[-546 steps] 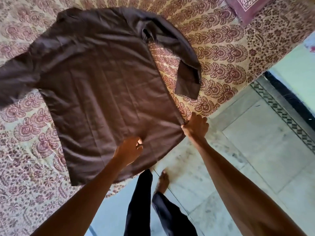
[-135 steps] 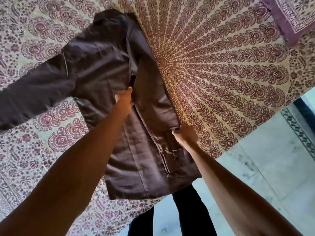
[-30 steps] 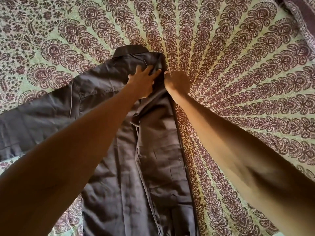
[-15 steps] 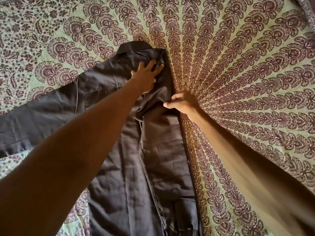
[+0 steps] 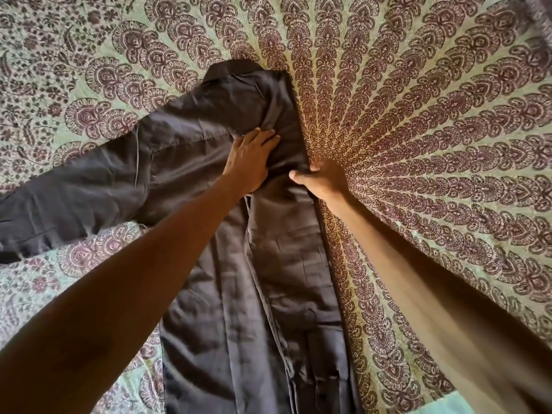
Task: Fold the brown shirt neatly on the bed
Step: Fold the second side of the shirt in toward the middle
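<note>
Since half a second ago, the left hand [image 5: 251, 158] has slid from just below the collar [image 5: 236, 68] down onto the chest of the brown shirt [image 5: 268, 279]. The right hand [image 5: 324, 177] keeps about its former place on the folded edge. Left hand: fingers straight, palm pressed flat on the cloth, grasping nothing. Right hand: thumb laid over the fold, fingers curled at the edge, pinching the cloth. The shirt lies flat near the middle of the patterned bed [image 5: 433, 138], collar toward the far edge, hem toward the near edge. Its right-hand side is folded inward over the body. One sleeve [image 5: 74, 198] stretches toward the left edge.
</note>
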